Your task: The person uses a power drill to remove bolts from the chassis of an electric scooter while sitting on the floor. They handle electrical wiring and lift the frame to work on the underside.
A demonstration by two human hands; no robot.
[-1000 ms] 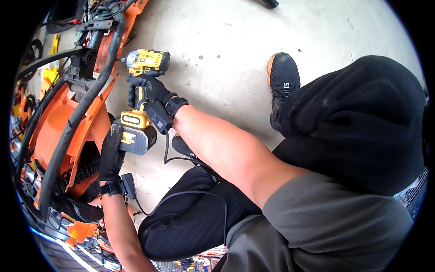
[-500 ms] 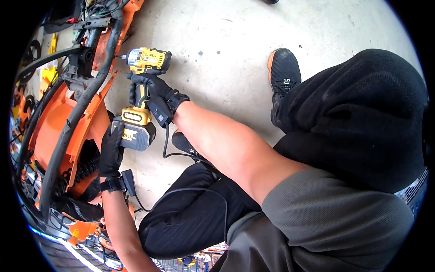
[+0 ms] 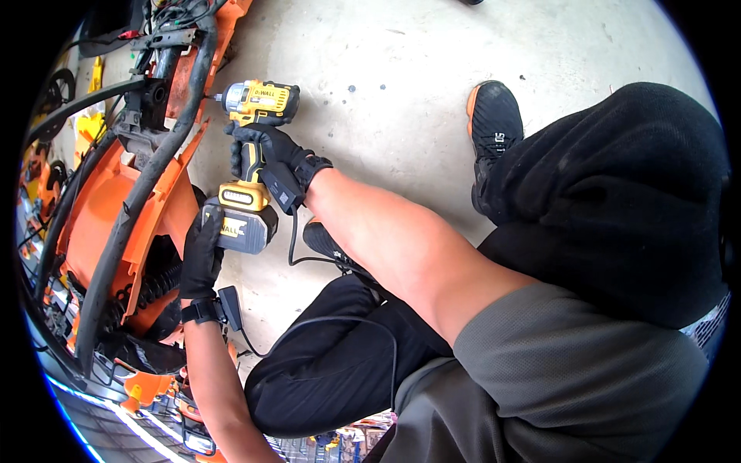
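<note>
A yellow-and-black cordless impact wrench [image 3: 266,100] is held upright over the floor, its silver nose pointing left at the vehicle frame. My right hand [image 3: 266,145], in a black glove, is wrapped round its handle just below the motor housing. At the base, the black-gloved left hand [image 3: 202,255] grips the left side of the large battery pack [image 3: 251,234]. The wrench's narrow tip is close to a dark frame tube [image 3: 189,100]; whether they touch I cannot tell.
Along the left stands a partly stripped vehicle with orange body panels [image 3: 108,202], bent black tubes and a coil spring [image 3: 158,285]. Loose wires [image 3: 181,11] hang at its top. A cable [image 3: 363,318] runs from my wrist devices across my legs. Pale concrete floor [image 3: 386,69] lies to the right.
The whole scene has shifted slightly right in view as my head moved. Both hands keep the same hold on the impact wrench.
</note>
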